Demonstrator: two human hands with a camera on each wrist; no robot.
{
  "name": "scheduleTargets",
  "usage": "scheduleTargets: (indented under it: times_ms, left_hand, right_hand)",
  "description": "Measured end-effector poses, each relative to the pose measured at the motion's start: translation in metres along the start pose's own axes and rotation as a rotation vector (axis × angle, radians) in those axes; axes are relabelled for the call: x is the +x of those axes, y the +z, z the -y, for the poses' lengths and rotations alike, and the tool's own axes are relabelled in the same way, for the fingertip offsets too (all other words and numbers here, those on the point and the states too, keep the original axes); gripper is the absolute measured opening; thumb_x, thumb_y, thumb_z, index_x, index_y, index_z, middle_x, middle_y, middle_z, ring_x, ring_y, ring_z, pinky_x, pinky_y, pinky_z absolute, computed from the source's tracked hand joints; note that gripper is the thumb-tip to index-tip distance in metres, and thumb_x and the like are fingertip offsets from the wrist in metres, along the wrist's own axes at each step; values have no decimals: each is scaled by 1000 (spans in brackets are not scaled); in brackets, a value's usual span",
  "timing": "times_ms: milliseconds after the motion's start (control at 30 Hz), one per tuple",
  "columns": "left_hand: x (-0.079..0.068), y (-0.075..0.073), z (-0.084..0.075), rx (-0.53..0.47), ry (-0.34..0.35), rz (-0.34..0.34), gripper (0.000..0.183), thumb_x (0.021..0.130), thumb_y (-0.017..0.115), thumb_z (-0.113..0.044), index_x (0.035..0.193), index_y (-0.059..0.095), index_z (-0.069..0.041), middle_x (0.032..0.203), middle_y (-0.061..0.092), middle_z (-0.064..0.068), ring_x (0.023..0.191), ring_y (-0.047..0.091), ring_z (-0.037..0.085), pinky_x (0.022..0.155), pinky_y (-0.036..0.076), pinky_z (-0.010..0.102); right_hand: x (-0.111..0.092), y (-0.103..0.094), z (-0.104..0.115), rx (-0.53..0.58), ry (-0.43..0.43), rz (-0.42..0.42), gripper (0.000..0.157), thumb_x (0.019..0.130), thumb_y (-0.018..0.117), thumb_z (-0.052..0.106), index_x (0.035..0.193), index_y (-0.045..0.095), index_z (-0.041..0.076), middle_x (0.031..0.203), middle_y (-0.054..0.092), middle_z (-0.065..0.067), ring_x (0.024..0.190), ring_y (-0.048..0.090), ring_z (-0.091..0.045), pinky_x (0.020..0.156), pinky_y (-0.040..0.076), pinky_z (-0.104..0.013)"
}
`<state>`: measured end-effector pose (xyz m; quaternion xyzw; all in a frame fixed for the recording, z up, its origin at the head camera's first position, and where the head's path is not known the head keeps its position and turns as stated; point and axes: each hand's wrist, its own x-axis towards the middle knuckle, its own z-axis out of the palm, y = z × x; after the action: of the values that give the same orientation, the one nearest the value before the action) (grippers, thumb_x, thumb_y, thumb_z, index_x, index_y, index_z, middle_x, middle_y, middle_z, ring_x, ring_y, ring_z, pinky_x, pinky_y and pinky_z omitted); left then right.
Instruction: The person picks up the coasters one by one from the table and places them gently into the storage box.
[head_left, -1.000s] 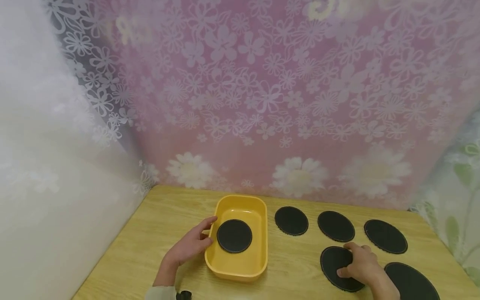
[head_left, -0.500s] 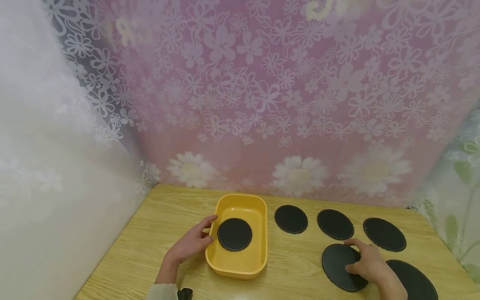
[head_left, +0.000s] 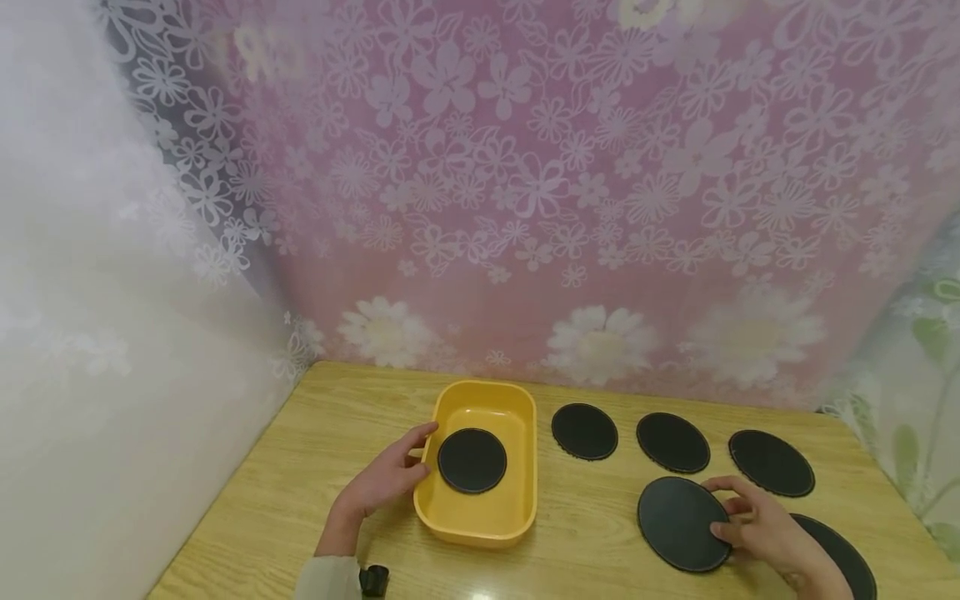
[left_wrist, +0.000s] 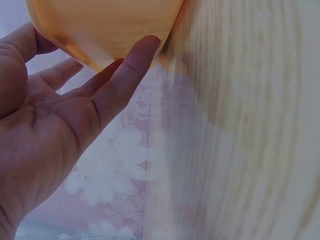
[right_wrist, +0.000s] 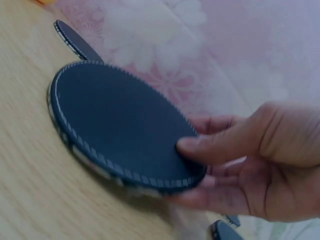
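Note:
My right hand pinches a round black coaster with a stitched rim by its right edge. The thumb lies on its top face and the other fingers go beneath, as the right wrist view shows. Tilted, that coaster is lifted off the wood at the gripped side. At the left, my left hand holds the side of a yellow rectangular tray near its small side handle. One finger lies along the outside of the tray wall in the left wrist view. Inside the tray lies another black coaster.
Behind the held coaster, a row of three black coasters lies flat: a left one, a middle one and a right one. Another coaster is partly behind my right forearm. Patterned cloth closes off the back of the wooden table.
The right hand has closed its pinch on the coaster's edge, shifted slightly right and raised the coaster from lying flat. My left hand and the tray keep their places.

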<state>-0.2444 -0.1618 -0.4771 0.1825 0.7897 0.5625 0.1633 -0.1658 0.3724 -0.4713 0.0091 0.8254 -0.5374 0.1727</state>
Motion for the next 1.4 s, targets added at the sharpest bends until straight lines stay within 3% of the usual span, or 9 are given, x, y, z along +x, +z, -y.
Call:
scheduleTargets:
  times_ms: [133, 200, 533, 767, 1133, 1400]
  left_hand:
    - [1, -1, 0, 9, -2, 5, 64, 98, 53, -8, 157, 28, -8, 149, 37, 23, 129, 49, 43, 89, 52, 46]
    - [1, -1, 0, 9, -4, 5, 64, 98, 53, -8, 157, 27, -9, 148, 37, 23, 129, 49, 43, 89, 52, 46]
    - [0, -1, 2, 13, -3, 5, 64, 98, 53, -7, 157, 28, -10, 147, 37, 24, 129, 50, 43, 88, 52, 46]
    - [1, 0, 2, 20, -12, -14, 65, 97, 53, -8, 157, 28, -10, 149, 37, 22, 129, 49, 43, 92, 51, 47]
    - [1, -2, 4, 36, -13, -19, 66, 96, 53, -8, 157, 29, -10, 149, 37, 21, 129, 50, 41, 94, 50, 48]
    - [2, -2, 4, 36, -4, -10, 65, 96, 52, -7, 157, 28, -10, 147, 39, 22, 129, 50, 41, 94, 50, 48]
  right_hand:
    - [1, 2, -4, 95, -22, 40, 46, 95, 63, 8, 119, 55, 46, 105, 44, -16, 79, 59, -21, 67, 57, -38]
    - [3, 4, -4, 115, -19, 26, 47, 96, 63, 10, 117, 53, 50, 107, 45, -16, 80, 61, -21, 68, 57, -38]
    - [8, 17, -4, 183, -23, -32, 46, 96, 64, 9, 121, 50, 45, 105, 43, -14, 80, 64, -21, 71, 58, -38]
    - [16, 23, -1, 214, -96, -25, 44, 97, 62, 11, 132, 46, 32, 94, 35, -5, 76, 60, -14, 70, 57, -34]
    - [28, 42, 13, 238, -172, -68, 52, 97, 61, 6, 141, 35, 7, 101, 54, -14, 83, 70, -23, 70, 58, -33]
    - [35, 53, 20, 313, -199, -39, 56, 98, 57, 4, 144, 25, 1, 105, 58, -15, 88, 71, -25, 73, 58, -34]
